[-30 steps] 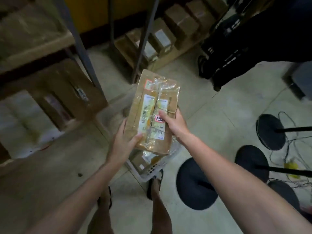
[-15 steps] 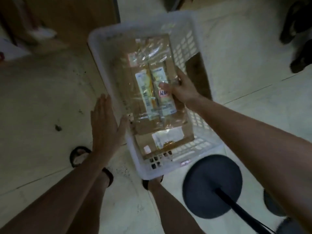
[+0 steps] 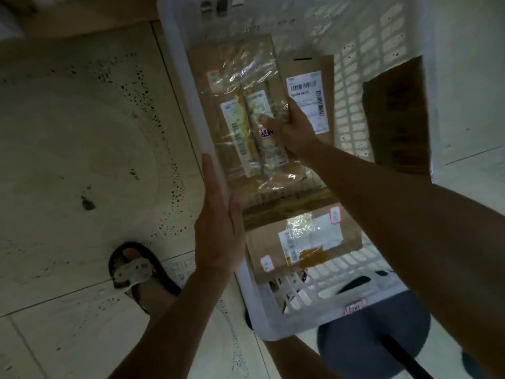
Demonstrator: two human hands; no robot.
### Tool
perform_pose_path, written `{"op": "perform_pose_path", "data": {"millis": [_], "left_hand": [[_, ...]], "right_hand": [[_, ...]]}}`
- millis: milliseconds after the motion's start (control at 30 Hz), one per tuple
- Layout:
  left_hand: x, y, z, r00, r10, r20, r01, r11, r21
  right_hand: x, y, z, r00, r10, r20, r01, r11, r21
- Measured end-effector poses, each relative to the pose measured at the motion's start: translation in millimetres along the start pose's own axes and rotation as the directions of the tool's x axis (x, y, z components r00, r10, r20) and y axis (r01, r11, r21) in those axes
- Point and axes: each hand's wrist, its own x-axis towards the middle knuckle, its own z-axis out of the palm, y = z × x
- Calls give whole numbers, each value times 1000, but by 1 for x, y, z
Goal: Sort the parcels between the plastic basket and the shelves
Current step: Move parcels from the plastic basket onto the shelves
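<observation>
White plastic basket [image 3: 180,86] contains three labelled parcels [image 3: 306,242]: right hand [image 3: 292,135] fingers grip the taped parcel [image 3: 235,77] at frame centre; left hand [image 3: 218,231], fingers straight, lies against the rim.

A small sticker [image 3: 266,133] on the taped parcel [image 3: 240,165] reads 超期.

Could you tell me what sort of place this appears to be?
Likely a parcel storeroom or sorting depot: labelled cardboard parcels lie in a plastic basket on a tiled floor, and the right hand holds a taped parcel.
</observation>
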Motion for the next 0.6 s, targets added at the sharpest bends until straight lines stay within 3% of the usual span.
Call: {"op": "perform_pose_path", "data": {"millis": [200,300,400,500,600], "left_hand": [[2,-5,-2,999,-19,44,17,999,35],[3,-6,-1,996,-79,43,75,992,97],[5,-12,-1,999,-12,51,0,973,231],[5,-19,-23,991,-15,135,-56,859,508],[7,-5,-56,982,1,191,-116,800,589]], "right_hand": [[5,-3,6,995,-35,-93,30,998,-58],[8,-3,8,996,-12,-88,-11,965,-264],[6,-2,3,983,128,-131,-173,879,-443],[-20,-9,6,992,-60,-110,-12,828,-560],[-56,-29,-1,969,-245,35,204,714,-670]]}}
